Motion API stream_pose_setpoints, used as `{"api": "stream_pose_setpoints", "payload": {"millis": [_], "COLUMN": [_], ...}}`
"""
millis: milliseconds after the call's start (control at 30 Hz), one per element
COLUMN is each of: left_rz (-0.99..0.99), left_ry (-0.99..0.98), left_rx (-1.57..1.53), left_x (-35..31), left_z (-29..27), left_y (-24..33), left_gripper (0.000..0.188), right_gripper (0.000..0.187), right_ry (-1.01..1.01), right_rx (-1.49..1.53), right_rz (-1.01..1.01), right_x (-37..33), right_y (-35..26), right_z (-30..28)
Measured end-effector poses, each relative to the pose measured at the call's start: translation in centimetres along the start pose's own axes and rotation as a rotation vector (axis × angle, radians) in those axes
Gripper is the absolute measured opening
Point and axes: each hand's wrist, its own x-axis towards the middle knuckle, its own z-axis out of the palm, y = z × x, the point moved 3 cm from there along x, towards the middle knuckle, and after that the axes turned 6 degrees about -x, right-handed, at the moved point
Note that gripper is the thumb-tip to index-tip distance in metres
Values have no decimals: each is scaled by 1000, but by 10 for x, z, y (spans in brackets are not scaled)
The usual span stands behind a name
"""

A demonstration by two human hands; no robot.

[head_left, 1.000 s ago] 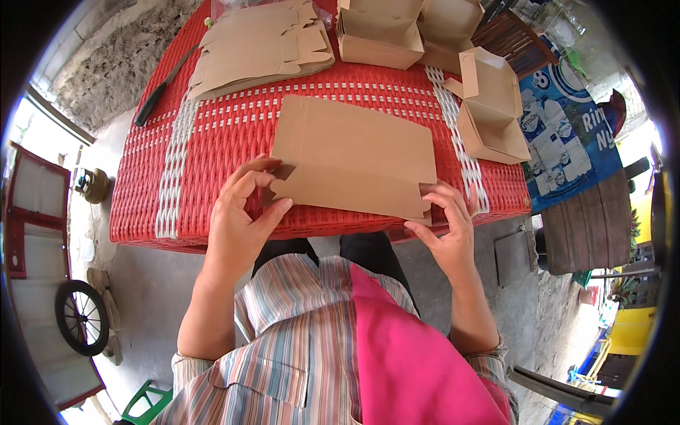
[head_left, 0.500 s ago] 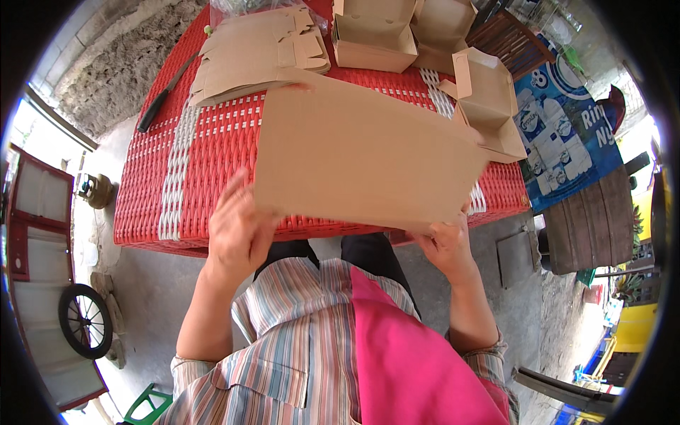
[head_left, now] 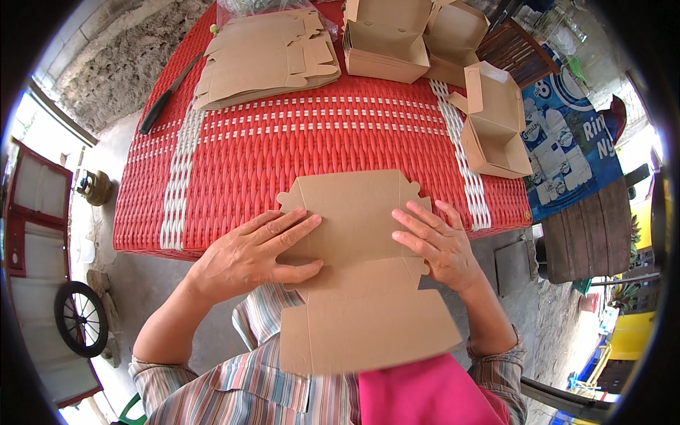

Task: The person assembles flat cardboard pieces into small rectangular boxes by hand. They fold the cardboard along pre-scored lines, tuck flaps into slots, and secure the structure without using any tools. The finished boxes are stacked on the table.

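A flat brown cardboard box blank with cut side tabs lies across the table's near edge, its lower panel reaching back over my lap. My left hand rests on its left side, fingers stretched out across the surface, thumb apart. On the opposite side my right hand has its fingers spread, with the tips on the blank's right margin. Both hands press from above, not wrapped round the card. Parts of the left side tabs are hidden under my left hand.
The red woven table holds a stack of flat blanks at the far left, beside a black-handled knife. Open folded boxes stand at the far right, one nearer box by the edge. A clear plastic bag lies behind the stack.
The blank has come down from above the table toward me and now lies unfolded, a crease and lower panel showing. My hands have shifted from its lower edge onto its sides.
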Motion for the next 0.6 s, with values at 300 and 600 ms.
{"api": "stream_pose_setpoints", "payload": {"millis": [300,600], "left_rz": [-178,-774], "left_ry": [214,462], "left_rx": [-510,-1075], "left_x": [11,24], "left_z": [-5,5], "left_y": [-15,-38], "left_gripper": [52,36], "right_gripper": [59,46], "right_ry": [-191,-132], "right_rx": [411,937], "right_rz": [98,487], "right_x": [26,47], "right_y": [18,61], "right_z": [-19,-19]}}
